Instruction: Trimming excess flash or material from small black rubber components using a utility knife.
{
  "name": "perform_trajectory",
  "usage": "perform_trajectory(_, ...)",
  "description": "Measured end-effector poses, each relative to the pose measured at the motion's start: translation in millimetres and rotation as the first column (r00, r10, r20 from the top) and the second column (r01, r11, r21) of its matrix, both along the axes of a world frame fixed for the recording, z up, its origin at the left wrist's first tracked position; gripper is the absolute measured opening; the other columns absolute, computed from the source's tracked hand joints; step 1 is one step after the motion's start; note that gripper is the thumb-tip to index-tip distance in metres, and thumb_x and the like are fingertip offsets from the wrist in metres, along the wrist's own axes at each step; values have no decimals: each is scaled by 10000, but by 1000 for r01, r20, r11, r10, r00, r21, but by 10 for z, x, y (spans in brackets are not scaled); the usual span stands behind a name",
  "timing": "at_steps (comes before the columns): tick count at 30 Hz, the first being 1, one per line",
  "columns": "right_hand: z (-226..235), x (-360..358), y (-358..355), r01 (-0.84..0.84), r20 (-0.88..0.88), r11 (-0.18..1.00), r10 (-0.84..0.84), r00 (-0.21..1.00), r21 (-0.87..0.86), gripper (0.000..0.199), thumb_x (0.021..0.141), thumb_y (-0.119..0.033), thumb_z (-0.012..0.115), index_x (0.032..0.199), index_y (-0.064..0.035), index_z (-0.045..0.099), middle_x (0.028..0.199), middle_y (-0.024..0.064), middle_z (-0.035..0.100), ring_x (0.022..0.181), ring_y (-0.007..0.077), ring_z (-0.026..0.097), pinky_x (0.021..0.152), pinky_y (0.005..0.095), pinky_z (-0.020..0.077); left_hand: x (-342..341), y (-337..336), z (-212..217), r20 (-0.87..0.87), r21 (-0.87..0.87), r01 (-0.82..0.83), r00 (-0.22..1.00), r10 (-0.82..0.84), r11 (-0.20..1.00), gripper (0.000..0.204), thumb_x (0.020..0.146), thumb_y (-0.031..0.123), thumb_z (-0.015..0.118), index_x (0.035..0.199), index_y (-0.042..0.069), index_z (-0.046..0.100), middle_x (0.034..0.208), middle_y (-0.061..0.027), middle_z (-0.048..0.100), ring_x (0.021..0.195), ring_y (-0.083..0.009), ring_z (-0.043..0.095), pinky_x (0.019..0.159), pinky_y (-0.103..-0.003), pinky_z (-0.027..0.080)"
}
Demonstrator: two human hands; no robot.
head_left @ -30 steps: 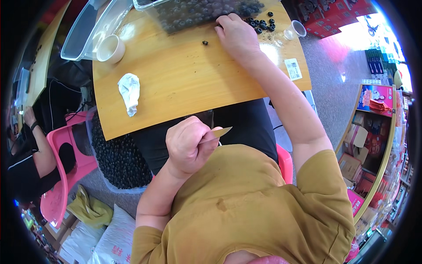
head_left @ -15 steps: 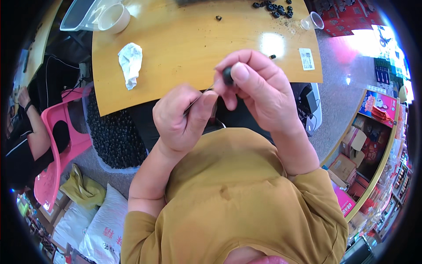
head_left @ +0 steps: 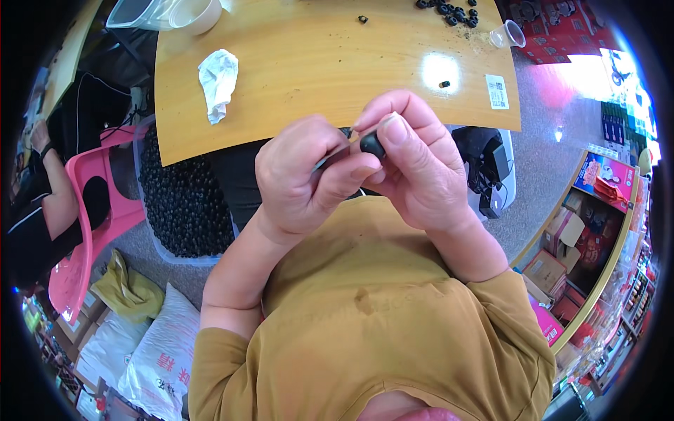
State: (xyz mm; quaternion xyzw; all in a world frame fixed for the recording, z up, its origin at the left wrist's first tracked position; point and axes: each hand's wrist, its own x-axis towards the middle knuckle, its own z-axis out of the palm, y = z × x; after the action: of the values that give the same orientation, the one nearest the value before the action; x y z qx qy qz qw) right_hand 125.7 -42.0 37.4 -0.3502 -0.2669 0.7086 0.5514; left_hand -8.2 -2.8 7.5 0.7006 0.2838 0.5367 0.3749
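Observation:
My right hand [head_left: 430,168] pinches a small, black, smooth, roundish piece [head_left: 372,145] between thumb and fingers, above the near edge of the wooden table [head_left: 295,84]. Closed around a thin, flat, blade-like tool [head_left: 330,160], my left hand [head_left: 296,179] is right beside it. The tool's end points at the black piece and seems to meet it; fingers hide the exact contact. Much of the tool is covered by my left fist, so its kind does not show.
On the table lie a crumpled white tissue [head_left: 219,81], several black pieces [head_left: 456,12], a clear cup [head_left: 507,34] and a label [head_left: 497,92]. A tub of black pieces [head_left: 182,189] stands below left, near a pink chair [head_left: 88,217]. Another person's arm [head_left: 60,186] is farther left.
My hands have come closer together, bringing the tool up to the black piece. The view has shifted slightly, so the table appears a little higher and further right.

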Motion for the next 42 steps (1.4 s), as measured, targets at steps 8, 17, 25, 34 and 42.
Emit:
perform_trajectory(8, -37, -63, -41, 89, 93, 995, -92, 991, 34, 193, 934, -246, 468, 900, -59, 499, 730, -39, 502, 602, 1, 414, 507, 139, 333, 0, 6, -28, -178, 46, 27, 984, -18, 999, 318, 711, 292, 720, 625, 59, 521, 523, -54, 477, 434, -199, 471, 406, -275, 370)
perform_trajectory(17, -64, -102, -81, 171, 147, 980, -185, 972, 101, 200, 935, -242, 468, 872, -54, 498, 704, -38, 475, 590, 11, 387, 523, 151, 333, 37, -29, -38, -262, 171, -18, 963, 63, 985, 308, 726, 290, 697, 636, 69, 502, 518, -51, 449, 433, -205, 472, 387, -292, 372)
perform_trajectory(25, -78, -81, -100, 180, 194, 976, -202, 960, 124, 216, 936, -252, 462, 856, -56, 502, 677, -46, 473, 567, 0, 370, 489, 147, 310, 43, -42, -121, -216, 259, 25, 976, 33, 966, 268, 710, 187, 679, 618, 68, 458, 511, -51, 405, 419, -206, 437, 373, -300, 351)
perform_trajectory(34, -76, -143, -108, 202, 115, 972, -215, 970, 120, 199, 942, -242, 449, 865, -65, 498, 688, -52, 474, 564, -5, 351, 486, 144, 301, 38, -26, -15, -142, 182, -20, 989, 46, 983, 358, 696, 266, 720, 567, 73, 448, 485, -35, 394, 397, -183, 414, 362, -282, 326)
perform_trajectory(42, -113, -88, -92, 174, 115, 980, -185, 976, 97, 211, 935, -248, 456, 868, -49, 484, 731, -8, 486, 609, 24, 395, 526, 156, 325, 62, -34, -82, -174, 168, -16, 984, 46, 986, 352, 715, 274, 704, 573, 74, 451, 488, -38, 393, 408, -190, 421, 367, -291, 326)
